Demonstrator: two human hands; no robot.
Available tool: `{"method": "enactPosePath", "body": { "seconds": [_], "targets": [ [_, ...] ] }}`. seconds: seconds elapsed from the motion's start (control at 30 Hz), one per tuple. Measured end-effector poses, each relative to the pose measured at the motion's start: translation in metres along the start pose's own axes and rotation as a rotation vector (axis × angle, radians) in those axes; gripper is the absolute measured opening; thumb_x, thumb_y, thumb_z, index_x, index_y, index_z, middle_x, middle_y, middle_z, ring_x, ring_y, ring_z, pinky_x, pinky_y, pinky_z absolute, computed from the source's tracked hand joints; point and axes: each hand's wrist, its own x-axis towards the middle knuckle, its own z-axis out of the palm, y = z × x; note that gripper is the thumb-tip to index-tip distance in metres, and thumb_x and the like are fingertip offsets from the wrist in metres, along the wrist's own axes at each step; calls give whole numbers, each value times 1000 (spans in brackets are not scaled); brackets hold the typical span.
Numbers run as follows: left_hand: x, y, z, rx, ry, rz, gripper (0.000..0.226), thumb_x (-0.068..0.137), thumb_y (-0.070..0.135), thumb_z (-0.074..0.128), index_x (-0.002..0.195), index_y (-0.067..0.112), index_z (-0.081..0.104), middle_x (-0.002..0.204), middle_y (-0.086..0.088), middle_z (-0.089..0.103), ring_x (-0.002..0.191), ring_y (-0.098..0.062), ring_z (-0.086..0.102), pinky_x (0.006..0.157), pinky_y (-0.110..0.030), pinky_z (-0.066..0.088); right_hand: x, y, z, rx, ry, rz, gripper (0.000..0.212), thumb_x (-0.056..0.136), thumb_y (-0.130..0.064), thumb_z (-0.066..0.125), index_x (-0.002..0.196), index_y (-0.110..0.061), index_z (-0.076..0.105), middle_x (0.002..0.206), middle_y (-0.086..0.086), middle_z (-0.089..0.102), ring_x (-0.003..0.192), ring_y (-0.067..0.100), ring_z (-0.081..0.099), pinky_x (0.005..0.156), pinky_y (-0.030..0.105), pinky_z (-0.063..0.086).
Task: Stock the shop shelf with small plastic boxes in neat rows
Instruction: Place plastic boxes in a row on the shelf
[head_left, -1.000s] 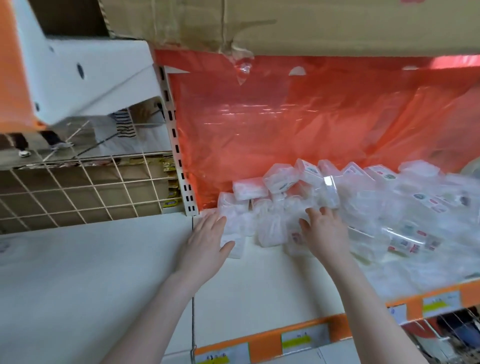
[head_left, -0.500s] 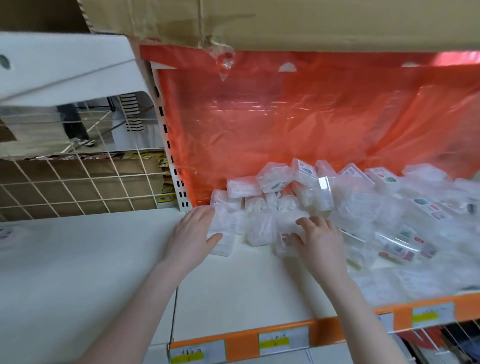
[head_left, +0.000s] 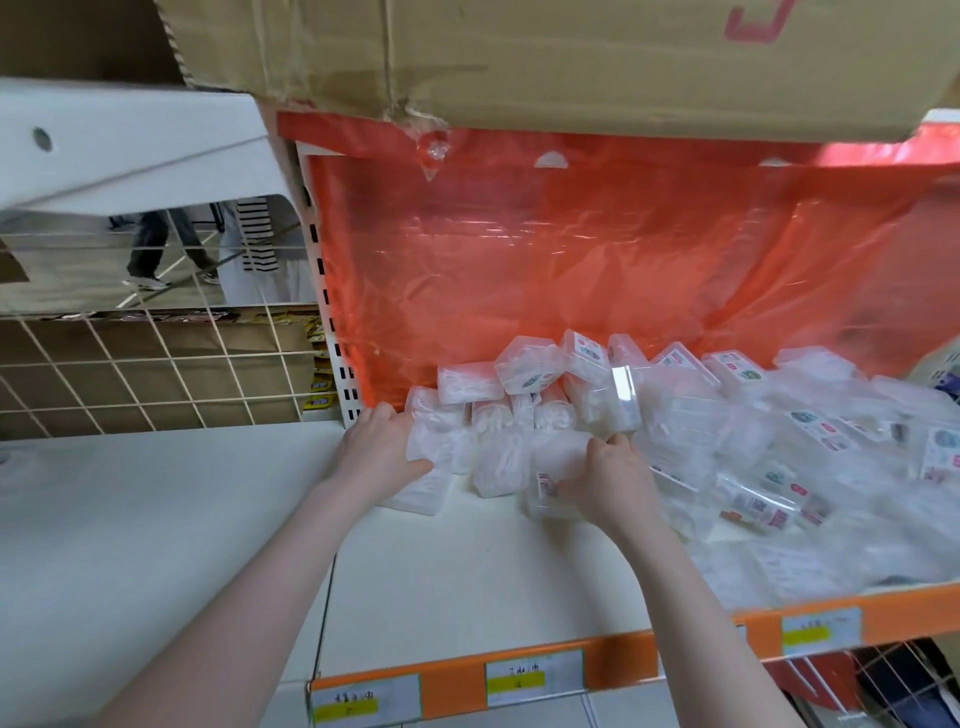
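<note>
- Nearest me, the orange shelf edge with paper price labels (head_left: 535, 675) fronts a bare white shelf board (head_left: 457, 571)
- My left hand (head_left: 379, 457) lies with fingers fairly straight against the left end box of the heap, thumb beneath it
- My right hand (head_left: 613, 483) curls round one small clear plastic box with a red label (head_left: 550, 488)
- The loose heap of clear plastic boxes (head_left: 727, 415) lies against the red plastic sheet (head_left: 571, 260); I judge I am squaring a row, next set this box flush

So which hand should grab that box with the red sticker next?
Probably the right hand: it already touches the box with the red label. The left hand rests at the row's far left end.
</note>
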Motion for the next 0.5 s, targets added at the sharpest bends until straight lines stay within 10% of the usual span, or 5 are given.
{"method": "enactPosePath", "body": {
  "seconds": [0.5],
  "targets": [
    [-85,4,-12,-137,149,-199,64,77,47,66,131,20,44,128,1,50,119,-19,47,92,-31,39,-32,-8,-3,93,79,-280,54,77,-32,63,125,-14,47,120,6,52,114,25,45,84,34,41]
  ]
}}
